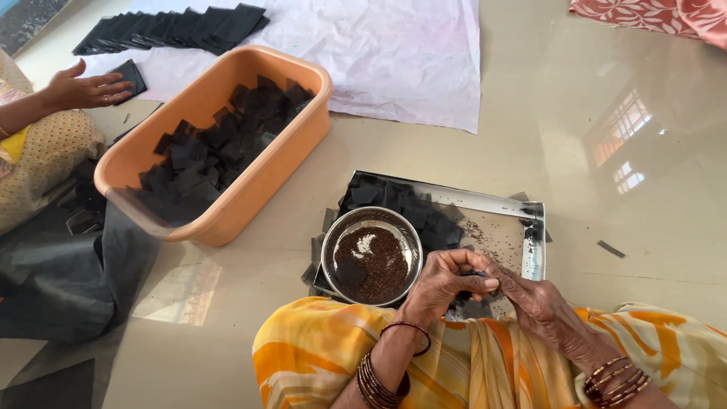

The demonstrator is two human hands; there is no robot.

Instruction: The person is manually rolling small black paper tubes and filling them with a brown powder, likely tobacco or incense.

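Big white sheet (363, 53) spreads across the far side of the floor, a row of black pieces (178, 29) lined along its far left edge. Just near of it sits the orange tub (250, 185), piled with black squares (216, 148). Another person's hand (83, 89) rests flat on a black piece at far left. Nearer, right of the tub, there's the steel tray (492, 206), more black squares (401, 201) heaped in its far left corner, loose seeds scattered on its bare part. A steel bowl (371, 255) of dark brown seeds (375, 265) sits at the tray's left end. Over the tray's near edge, left hand (443, 284) and right hand (534, 299) meet, fingertips pressed together, pinching a small black piece (475, 274) between them.
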